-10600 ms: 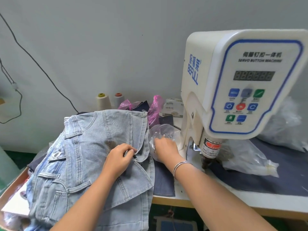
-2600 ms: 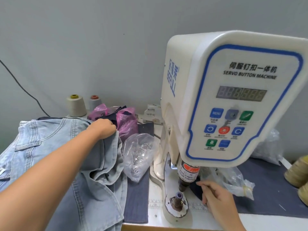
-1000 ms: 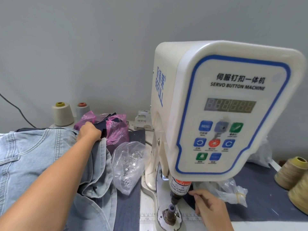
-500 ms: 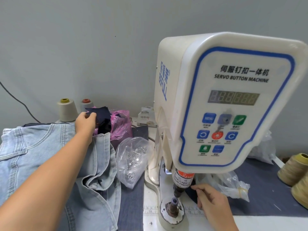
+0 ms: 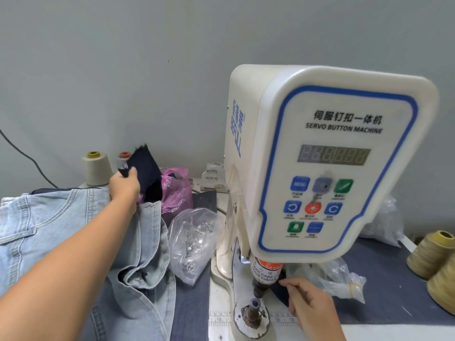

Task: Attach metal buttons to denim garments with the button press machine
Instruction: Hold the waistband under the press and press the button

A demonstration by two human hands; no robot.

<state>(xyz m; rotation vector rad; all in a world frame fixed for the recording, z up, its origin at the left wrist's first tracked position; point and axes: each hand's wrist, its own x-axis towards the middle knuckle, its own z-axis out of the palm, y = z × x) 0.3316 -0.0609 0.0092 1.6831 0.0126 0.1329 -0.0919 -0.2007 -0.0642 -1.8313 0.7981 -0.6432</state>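
White servo button press machine (image 5: pixel 327 156), blue-edged control panel, is standing on the table (image 5: pixel 384 333). Left of the machine: light-blue denim garment (image 5: pixel 61 227) is lying heaped; clear plastic bag of metal buttons (image 5: pixel 194 242) is resting between garment and machine. Left hand (image 5: pixel 124 185), behind the garment, is holding its grip clamped on a dark navy fabric scrap (image 5: pixel 146 173), lifted above a pink plastic bag (image 5: pixel 176 190). Right hand (image 5: pixel 310 306), just right of the machine's lower die (image 5: pixel 253 313), is keeping fingertips pinched together; contents cannot be told.
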